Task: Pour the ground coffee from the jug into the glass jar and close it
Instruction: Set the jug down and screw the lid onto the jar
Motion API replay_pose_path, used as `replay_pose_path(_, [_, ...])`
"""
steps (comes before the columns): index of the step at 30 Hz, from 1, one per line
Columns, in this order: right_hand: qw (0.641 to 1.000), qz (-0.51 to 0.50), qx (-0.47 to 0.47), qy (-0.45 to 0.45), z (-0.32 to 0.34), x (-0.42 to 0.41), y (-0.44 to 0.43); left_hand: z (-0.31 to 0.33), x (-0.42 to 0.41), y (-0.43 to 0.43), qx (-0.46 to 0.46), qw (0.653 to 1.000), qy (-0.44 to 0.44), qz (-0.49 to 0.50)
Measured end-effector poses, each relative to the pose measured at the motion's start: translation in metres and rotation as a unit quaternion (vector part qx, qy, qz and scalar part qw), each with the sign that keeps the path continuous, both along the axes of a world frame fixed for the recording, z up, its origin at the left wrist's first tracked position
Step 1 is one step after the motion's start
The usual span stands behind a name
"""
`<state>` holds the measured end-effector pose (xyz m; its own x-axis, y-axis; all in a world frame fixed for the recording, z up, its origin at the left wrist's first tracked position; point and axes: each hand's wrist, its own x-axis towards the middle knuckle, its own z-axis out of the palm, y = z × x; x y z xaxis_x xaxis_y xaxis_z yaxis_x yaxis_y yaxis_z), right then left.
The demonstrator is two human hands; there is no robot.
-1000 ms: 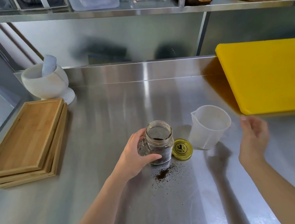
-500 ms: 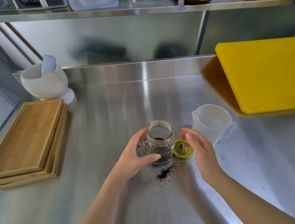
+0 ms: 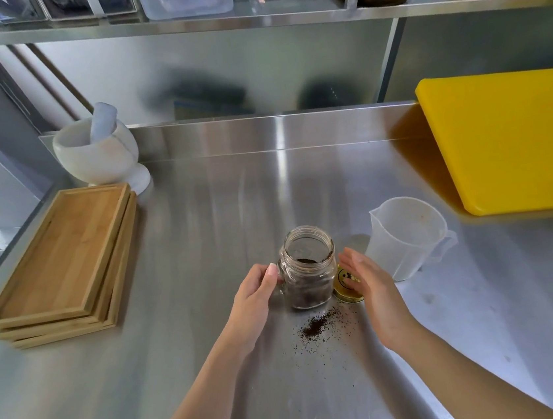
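The glass jar (image 3: 309,271) stands upright and uncovered on the steel counter, with dark ground coffee filling its lower half. My left hand (image 3: 255,296) holds it by its left side and handle. The gold lid (image 3: 345,283) lies flat on the counter just right of the jar, partly hidden by my right hand (image 3: 367,280), which hovers over it with straight fingers apart and nothing gripped. The translucent plastic jug (image 3: 407,235) stands upright and empty to the right of the lid. Some ground coffee (image 3: 316,325) is spilled in front of the jar.
A stack of wooden trays (image 3: 64,261) lies at the left, with a white mortar and pestle (image 3: 98,153) behind it. A yellow cutting board (image 3: 508,138) covers the right rear. A steel shelf (image 3: 246,19) with containers and boards hangs above.
My right hand has swung left from beside the jug to just over the gold lid. The left hand stays on the jar; jug and jar have not moved.
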<state>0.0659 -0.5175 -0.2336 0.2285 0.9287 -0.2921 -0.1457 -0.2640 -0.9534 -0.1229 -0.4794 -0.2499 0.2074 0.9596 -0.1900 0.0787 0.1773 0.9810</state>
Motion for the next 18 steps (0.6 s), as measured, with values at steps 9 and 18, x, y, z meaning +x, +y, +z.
replay_pose_path(9, [0.997,0.06,0.027,-0.034,0.003,-0.01,0.0,0.007,0.023,-0.002,-0.04,0.99,-0.115,0.075])
replay_pose_path(18, [0.987,0.126,0.056,-0.083,0.019,-0.018,-0.001,0.008,0.02,-0.005,-0.063,0.974,-0.198,0.093])
